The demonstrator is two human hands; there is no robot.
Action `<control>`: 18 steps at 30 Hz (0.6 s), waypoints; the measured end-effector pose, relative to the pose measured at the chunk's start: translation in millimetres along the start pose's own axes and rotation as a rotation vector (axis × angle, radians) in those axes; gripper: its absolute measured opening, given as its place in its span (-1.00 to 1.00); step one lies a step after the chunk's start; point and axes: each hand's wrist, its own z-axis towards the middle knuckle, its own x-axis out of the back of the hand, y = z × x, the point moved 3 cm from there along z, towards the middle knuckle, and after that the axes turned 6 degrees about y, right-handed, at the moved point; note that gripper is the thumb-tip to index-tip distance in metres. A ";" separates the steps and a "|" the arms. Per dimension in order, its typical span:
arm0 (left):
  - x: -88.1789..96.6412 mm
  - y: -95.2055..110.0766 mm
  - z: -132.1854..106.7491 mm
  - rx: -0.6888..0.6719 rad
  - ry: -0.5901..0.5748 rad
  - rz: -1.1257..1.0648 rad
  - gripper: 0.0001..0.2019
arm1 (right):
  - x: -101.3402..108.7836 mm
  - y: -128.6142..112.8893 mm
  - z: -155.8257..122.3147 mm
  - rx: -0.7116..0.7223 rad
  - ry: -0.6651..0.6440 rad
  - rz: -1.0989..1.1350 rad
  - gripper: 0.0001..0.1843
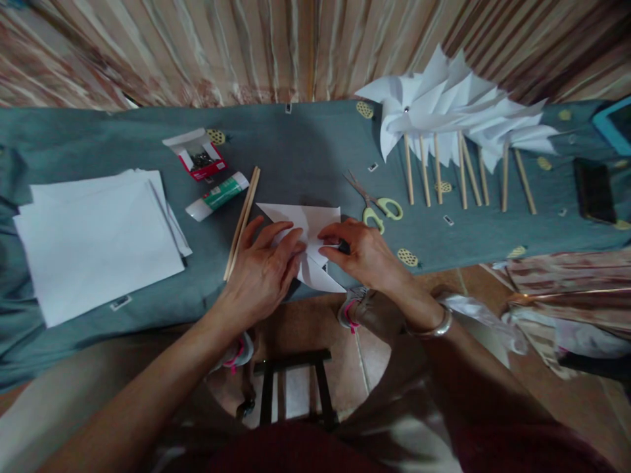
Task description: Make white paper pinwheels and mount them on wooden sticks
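Observation:
A white paper pinwheel (315, 220) lies partly folded near the table's front edge, its pointed corners spreading out. My left hand (263, 269) presses its folds at the middle, fingers bent and closed on the paper. From the other side my right hand (367, 253) pinches a flap between thumb and forefinger. Something dark shows under the right fingers, too hidden to name. Two wooden sticks (242, 223) lie just left of my left hand. Beyond my right hand rest scissors (377, 207) with light green handles, blades pointing away.
White paper sheets (103, 243) are stacked at left. A red-and-white box (204, 172) of small metal pieces stands behind a green-and-white tube (219, 196). Several pinwheels on sticks (444, 112) overlap at back right. A dark phone (594, 190) lies near the blue-edged device (608, 128).

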 end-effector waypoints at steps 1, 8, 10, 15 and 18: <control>-0.1 -0.1 0.6 -0.002 0.004 0.001 -0.67 | -0.2 0.0 -0.2 0.004 0.003 -0.007 -0.81; -1.4 1.5 -2.4 -0.018 0.024 -0.008 -0.66 | -1.6 0.5 -1.1 0.046 0.034 -0.030 -0.81; 3.7 1.0 -1.8 -0.011 0.069 -0.027 -0.69 | -2.0 0.8 -1.1 0.046 0.029 -0.011 -0.81; 23.1 -3.3 4.6 0.076 0.174 -0.077 -0.71 | -1.0 0.2 -2.4 0.050 0.040 0.000 -0.82; 25.5 -1.5 4.0 0.069 0.153 -0.080 -0.70 | 1.0 0.4 -3.9 0.077 0.061 -0.024 -0.79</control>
